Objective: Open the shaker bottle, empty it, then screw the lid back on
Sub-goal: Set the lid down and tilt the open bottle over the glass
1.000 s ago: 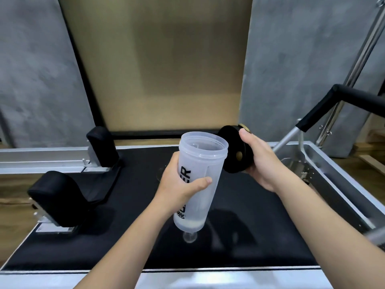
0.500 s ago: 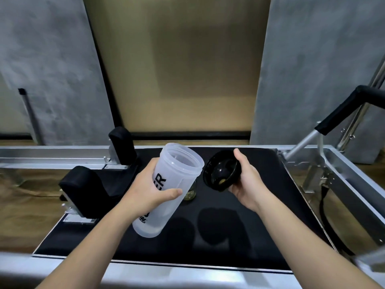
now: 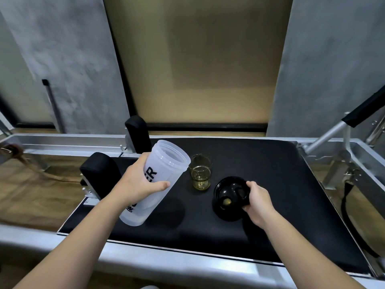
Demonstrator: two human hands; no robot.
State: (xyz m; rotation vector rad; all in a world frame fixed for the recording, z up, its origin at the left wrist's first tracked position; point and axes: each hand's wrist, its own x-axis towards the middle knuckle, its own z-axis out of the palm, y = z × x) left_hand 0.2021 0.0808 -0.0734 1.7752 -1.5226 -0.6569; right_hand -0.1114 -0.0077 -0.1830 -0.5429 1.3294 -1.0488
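**Open bottle in left hand, lid in right**

Left hand [image 3: 136, 182] wraps the frosted shaker bottle [image 3: 155, 180], fingers curled round the middle, thumb across the front. Bottle is lidless, held above the black pad [image 3: 270, 184], mouth tilted up and to the right, toward the glass. Right hand [image 3: 257, 198] grips the black lid [image 3: 228, 198] at its right edge, fingers closed on the rim; lid sits low at the pad, inside facing up, can't tell if it touches. Small glass [image 3: 200, 174] with yellowish liquid stands upright on the pad between bottle mouth and lid. Two black padded blocks [image 3: 100, 174] at the pad's left end. Metal frame rail [image 3: 62, 140] behind.
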